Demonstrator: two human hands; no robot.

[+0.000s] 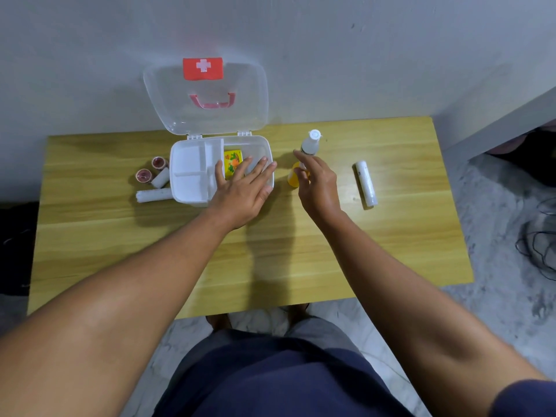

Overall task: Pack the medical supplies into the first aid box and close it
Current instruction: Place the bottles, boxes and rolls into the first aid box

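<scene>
The white first aid box (186, 188) stands open on the wooden table, its clear lid (207, 115) leaning back against the wall. A yellow packet (233, 159) lies inside the box's right part. My left hand (243, 191) lies flat with spread fingers over the box's front right corner, holding nothing. My right hand (316, 188) hovers open just right of the box, fingers beside a white bottle (311, 142) and over a small yellow bottle (292, 179). A white wrapped roll (365, 183) lies further right.
Left of the box lie two tape rolls (150, 170) and two white bandage rolls (153, 195). The table (270, 251) meets a grey wall at the back. Dark cables (541, 254) lie on the floor at right.
</scene>
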